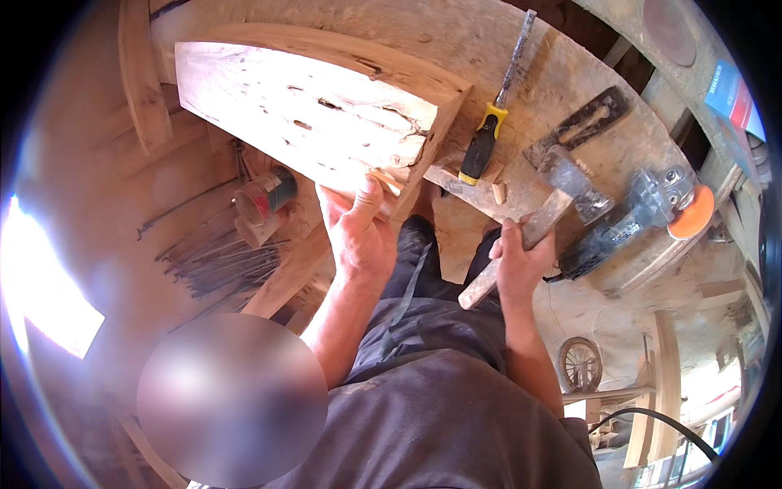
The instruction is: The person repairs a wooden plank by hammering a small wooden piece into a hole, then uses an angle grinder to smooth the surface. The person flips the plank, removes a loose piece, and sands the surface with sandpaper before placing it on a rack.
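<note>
A thick pale wooden block, with cracks and small holes in its face, lies across the far left of the bench. My left hand is closed on its near edge, thumb on top and some fingers hidden by the wood. Beside the thumb, a thin wood sliver sticks out; whether I pinch it too is unclear. In my right hand, fingers wrap the wooden handle of a hammer, its worn grey steel head pointing away from me. A chisel with a yellow and black handle lies between block and hammer.
An angle grinder with an orange disc lies on the workbench at right. A dark slotted metal piece rests near the hammer head. Left below are a tin can and several thin rods. A wheel stands lower right.
</note>
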{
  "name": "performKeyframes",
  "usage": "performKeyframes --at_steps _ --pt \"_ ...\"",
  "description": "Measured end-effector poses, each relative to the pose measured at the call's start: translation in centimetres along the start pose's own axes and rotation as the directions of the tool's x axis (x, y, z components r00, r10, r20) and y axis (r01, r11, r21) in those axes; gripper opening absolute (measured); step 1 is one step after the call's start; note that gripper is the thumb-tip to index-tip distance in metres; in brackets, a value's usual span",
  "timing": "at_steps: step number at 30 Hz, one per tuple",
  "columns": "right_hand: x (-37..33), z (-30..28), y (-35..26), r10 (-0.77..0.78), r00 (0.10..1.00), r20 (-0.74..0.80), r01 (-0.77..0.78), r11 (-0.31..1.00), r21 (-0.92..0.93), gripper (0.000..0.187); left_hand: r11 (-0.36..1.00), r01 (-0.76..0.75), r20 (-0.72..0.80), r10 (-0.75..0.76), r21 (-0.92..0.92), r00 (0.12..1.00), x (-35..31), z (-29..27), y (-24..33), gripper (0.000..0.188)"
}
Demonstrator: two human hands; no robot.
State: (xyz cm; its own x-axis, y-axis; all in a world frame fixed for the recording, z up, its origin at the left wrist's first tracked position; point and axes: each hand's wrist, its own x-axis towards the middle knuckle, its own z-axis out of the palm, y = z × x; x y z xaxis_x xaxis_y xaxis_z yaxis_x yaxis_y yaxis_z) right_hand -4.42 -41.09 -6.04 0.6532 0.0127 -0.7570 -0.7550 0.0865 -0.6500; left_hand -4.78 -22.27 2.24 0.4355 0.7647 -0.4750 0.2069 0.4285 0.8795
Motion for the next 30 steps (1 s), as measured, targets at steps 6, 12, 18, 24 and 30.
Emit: performKeyframes --at_steps 6,12,18,24,30 --pt "3.2 -1.4 -2.0 0.012 0.993 0.117 -0.011 1.0 -0.011 0.018 0.999 0.03 0.0 -0.03 0.021 1.0 0.3 -1.1 -0.5 0.055" --pt "3.6 -2.1 -2.2 0.026 0.995 0.092 -0.021 0.999 -0.048 0.026 0.999 0.04 0.018 -0.04 0.026 0.999 0.4 -1.3 -0.6 0.046" --pt "1.4 -3.8 0.2 -0.042 0.996 0.079 0.055 0.984 -0.17 0.034 0.996 0.082 0.042 -0.08 -0.046 0.996 1.0 -2.0 -0.7 0.043" --pt "-2.4 -7.0 4.4 -0.055 0.998 0.044 0.064 0.966 -0.25 0.046 0.999 0.02 0.031 -0.021 0.044 0.999 1.0 -2.0 -1.2 0.031" --pt "-4.2 -10.2 9.0 -0.253 0.964 0.085 0.265 0.877 -0.4 0.038 0.995 0.068 0.067 -0.074 0.079 0.995 3.7 -5.0 -1.7 0.035"
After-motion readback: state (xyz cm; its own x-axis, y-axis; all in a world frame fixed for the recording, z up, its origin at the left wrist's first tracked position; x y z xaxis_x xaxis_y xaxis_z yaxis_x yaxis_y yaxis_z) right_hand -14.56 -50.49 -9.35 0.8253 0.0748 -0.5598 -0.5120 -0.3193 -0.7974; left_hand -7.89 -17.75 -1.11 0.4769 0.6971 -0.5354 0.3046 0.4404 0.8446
